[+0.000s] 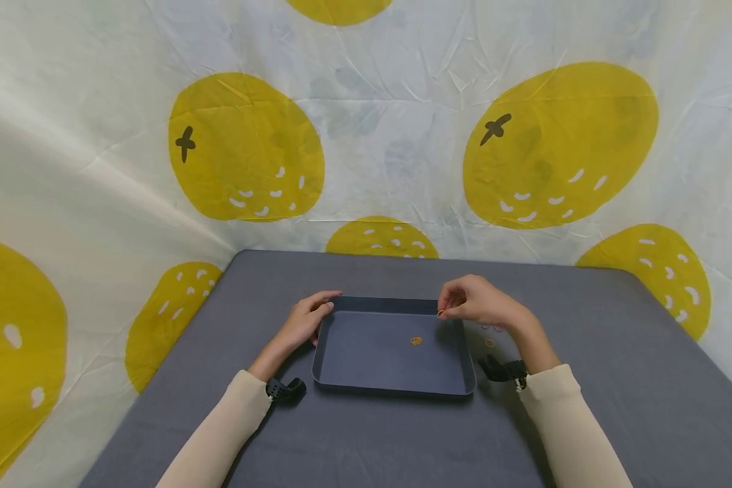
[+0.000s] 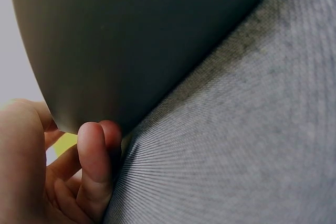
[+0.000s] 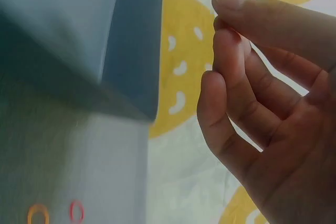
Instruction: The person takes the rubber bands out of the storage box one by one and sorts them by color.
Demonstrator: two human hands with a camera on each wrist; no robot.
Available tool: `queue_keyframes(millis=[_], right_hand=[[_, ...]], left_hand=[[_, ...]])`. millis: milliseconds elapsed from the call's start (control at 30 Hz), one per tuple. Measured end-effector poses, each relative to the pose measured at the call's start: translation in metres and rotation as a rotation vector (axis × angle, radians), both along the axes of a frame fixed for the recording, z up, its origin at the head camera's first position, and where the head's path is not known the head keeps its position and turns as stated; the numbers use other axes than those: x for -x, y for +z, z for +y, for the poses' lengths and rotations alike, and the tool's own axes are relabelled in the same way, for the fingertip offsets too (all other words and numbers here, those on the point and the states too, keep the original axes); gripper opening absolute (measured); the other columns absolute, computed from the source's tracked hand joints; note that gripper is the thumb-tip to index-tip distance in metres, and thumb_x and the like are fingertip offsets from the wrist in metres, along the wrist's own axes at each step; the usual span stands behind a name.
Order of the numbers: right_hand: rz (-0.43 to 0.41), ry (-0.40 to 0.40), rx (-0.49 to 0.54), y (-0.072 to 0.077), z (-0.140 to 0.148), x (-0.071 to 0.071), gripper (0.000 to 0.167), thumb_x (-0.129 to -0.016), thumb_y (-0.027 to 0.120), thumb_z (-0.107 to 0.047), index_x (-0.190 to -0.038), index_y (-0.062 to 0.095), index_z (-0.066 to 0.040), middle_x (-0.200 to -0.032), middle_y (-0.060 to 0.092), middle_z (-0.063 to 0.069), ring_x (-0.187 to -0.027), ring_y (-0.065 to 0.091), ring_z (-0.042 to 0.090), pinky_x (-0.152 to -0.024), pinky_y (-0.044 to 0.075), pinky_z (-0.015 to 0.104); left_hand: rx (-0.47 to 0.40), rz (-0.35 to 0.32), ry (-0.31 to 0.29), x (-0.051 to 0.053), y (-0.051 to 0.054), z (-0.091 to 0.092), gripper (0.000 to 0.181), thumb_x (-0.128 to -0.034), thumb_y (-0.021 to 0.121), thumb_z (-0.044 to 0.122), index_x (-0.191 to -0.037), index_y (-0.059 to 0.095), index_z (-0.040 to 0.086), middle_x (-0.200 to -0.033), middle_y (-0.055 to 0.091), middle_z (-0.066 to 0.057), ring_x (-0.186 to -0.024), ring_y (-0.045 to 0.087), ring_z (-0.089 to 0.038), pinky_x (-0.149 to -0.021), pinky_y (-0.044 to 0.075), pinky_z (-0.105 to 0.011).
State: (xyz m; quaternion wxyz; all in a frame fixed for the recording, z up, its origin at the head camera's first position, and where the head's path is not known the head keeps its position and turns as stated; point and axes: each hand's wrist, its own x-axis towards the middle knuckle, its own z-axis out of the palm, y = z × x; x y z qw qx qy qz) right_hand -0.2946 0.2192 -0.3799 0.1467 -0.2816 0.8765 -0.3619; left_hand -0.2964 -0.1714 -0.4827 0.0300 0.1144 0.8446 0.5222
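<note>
A dark grey rectangular tray [image 1: 366, 359] lies on the cloth. My left hand [image 1: 303, 321] grips its far left corner, thumb at the rim; in the left wrist view, fingers [image 2: 93, 153] curl against the tray's outer wall [image 2: 136, 40]. Above the far right corner, my right hand [image 1: 484, 301] pinches a small orange-red band [image 1: 441, 313] between thumb and fingertips. The right wrist view has this hand [image 3: 278, 93] beside the tray wall [image 3: 134, 51], the band hardly visible there. Small orange bands [image 1: 416, 341] lie inside the tray, their exact number unclear.
Right of the tray, an orange band [image 1: 490, 343] and pinkish-red bands [image 1: 497, 329] lie on the grey cloth [image 1: 378, 440], partly near the right forearm. A pale curtain [image 1: 396, 156] with yellow fruit shapes hangs behind the table. Each wrist wears a black device.
</note>
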Motion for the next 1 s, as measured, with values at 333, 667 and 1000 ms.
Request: queue_keyframes(millis=[333,667,1000], right_hand=[[-0.014,-0.074,-0.054,-0.011,0.052,-0.010,0.007,-0.093,0.076,-0.012,-0.092,0.072,-0.005,-0.084,0.072,0.016,-0.058,0.053,0.013,-0.052,0.047,0.028],[-0.021,-0.102,-0.060,-0.019,0.092,-0.013,0.007,-0.090,0.077,-0.010,-0.091,0.073,-0.004,-0.088,0.074,0.013,-0.072,0.060,0.009,-0.064,0.050,0.025],[-0.135,-0.048,-0.098,-0.035,0.098,-0.008,0.008,-0.084,0.072,0.001,-0.091,0.071,0.004,-0.086,0.074,0.009,-0.070,0.059,0.010,-0.061,0.048,0.024]], left_hand=[[0.010,-0.003,-0.018,0.001,-0.002,0.001,0.037,-0.1103,0.050,0.030,-0.146,0.060,0.030,-0.058,0.052,-0.008,-0.036,0.049,-0.020,-0.042,0.054,-0.044],[0.011,-0.017,-0.007,0.000,-0.001,-0.001,0.036,-0.1104,0.050,0.030,-0.145,0.060,0.034,-0.081,0.061,-0.018,-0.037,0.049,-0.019,-0.042,0.054,-0.043],[0.018,0.002,-0.017,-0.001,-0.003,-0.001,0.038,-0.1108,0.049,0.031,-0.148,0.059,0.029,-0.061,0.051,-0.004,-0.036,0.049,-0.021,-0.042,0.053,-0.044]])
